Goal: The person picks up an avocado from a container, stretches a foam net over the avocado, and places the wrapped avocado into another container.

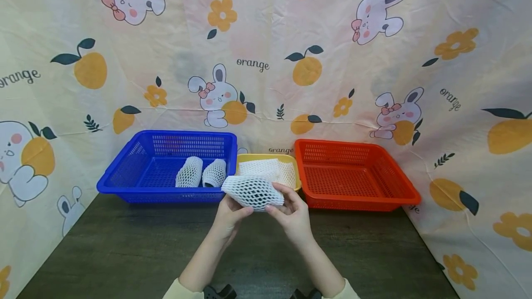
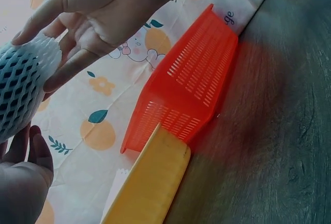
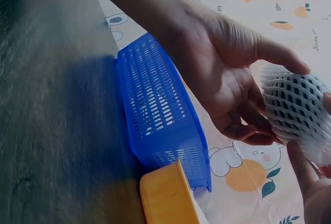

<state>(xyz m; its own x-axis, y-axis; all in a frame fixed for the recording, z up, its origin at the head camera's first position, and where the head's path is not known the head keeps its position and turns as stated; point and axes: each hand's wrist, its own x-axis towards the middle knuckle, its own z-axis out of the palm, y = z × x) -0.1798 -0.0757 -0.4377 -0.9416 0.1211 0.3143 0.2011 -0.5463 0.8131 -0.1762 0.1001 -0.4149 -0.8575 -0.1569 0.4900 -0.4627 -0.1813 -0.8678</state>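
Note:
A white foam net sleeve (image 1: 253, 191), with something dark showing through its mesh, is held up in front of the baskets. My left hand (image 1: 230, 218) grips its left end, thumb at the front and fingers underneath. At the other end, my right hand (image 1: 294, 216) pinches it between the thumb in front and the fingers behind. Both wrist views show the netted sleeve (image 2: 23, 81) between the two hands; what is inside cannot be made out. Two more foam net sleeves (image 1: 189, 173) lie in the blue basket (image 1: 166, 194), one with a dark opening.
Behind the hands stands a small yellow basket (image 1: 269, 156) with flattened white foam nets (image 1: 259, 168) in it. To its right is a red basket (image 1: 359, 202). All sit on a dark wooden table (image 1: 124, 253) against a patterned cloth (image 1: 266, 100).

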